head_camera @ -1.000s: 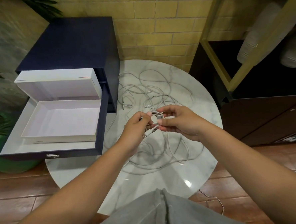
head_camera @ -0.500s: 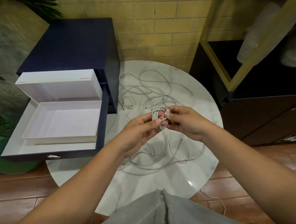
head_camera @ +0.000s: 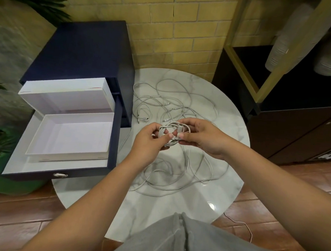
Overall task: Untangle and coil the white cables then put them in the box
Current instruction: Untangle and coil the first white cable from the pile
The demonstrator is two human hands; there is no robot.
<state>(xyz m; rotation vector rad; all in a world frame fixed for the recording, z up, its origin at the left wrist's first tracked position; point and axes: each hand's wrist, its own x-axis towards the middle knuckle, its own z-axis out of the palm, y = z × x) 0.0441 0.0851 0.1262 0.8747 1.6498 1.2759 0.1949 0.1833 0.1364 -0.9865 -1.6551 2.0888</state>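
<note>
Small tight white cable coil [head_camera: 172, 133]

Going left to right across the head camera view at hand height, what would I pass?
Open white box → left hand → coiled cable → right hand → dark cabinet.

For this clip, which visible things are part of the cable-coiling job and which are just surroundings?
Part of the job:
- coiled cable, held by left hand and right hand
- tangled white cables on the marble table
- open white box, nothing in it yet

Just surroundings:
- navy drawer unit
- dark cabinet
- green planter
- stray cable on the floor
</note>
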